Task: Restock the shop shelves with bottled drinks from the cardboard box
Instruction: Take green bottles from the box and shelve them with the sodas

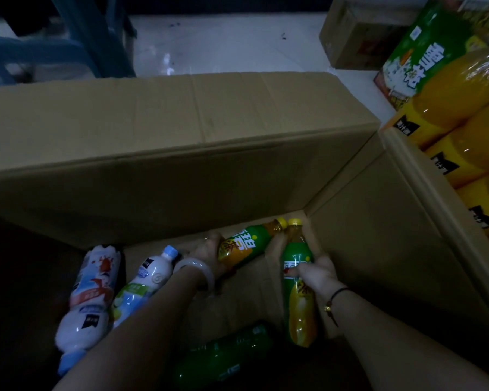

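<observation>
Both my arms reach down into a large open cardboard box (181,131). My left hand (206,253) grips a green-labelled tea bottle (249,242) with a yellow cap, tilted toward the far right corner. My right hand (315,270) holds a second tea bottle (298,280) of the same kind, its cap pointing away from me. Two white milky-drink bottles (92,294) (143,280) lie on the box floor at the left. A dark green bottle (223,356) lies near the bottom edge between my arms.
Shrink-wrapped packs of orange drink bottles (469,142) stand right of the box. A green drink carton (424,49) and a smaller cardboard box (359,38) sit at the far right on the pale floor. A blue stool (76,43) stands at the far left.
</observation>
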Demonstrator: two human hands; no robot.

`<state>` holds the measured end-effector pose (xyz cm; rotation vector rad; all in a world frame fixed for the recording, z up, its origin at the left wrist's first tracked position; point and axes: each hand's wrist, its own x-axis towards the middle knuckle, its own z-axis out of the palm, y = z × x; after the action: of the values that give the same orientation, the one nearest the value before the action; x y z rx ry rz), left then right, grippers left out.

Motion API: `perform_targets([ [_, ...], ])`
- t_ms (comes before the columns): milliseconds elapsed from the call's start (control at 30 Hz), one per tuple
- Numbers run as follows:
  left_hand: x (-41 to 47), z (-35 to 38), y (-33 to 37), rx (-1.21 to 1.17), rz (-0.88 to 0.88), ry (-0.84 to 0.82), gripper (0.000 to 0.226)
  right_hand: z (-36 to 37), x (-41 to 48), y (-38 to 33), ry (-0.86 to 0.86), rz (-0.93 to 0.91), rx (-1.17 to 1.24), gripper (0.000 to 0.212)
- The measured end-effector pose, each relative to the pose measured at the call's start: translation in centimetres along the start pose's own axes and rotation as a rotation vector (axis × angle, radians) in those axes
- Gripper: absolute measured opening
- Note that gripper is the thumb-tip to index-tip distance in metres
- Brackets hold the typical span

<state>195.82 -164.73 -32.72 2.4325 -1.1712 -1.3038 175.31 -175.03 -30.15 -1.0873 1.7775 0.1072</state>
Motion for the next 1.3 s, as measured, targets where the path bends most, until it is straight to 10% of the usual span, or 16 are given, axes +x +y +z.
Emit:
perform_targets([
  [533, -4.0, -3.4, 3.1, -0.511, 0.043, 0.043, 0.081, -1.1, -4.5, -2.8, -0.206, -0.296, 0.302, 0.08],
  [1300, -29.3, -27.0, 17.9, -0.742, 0.219, 0.254, 0.072, -17.0, -32.7, -17.5, -0.237, -0.619, 0.48, 0.066],
])
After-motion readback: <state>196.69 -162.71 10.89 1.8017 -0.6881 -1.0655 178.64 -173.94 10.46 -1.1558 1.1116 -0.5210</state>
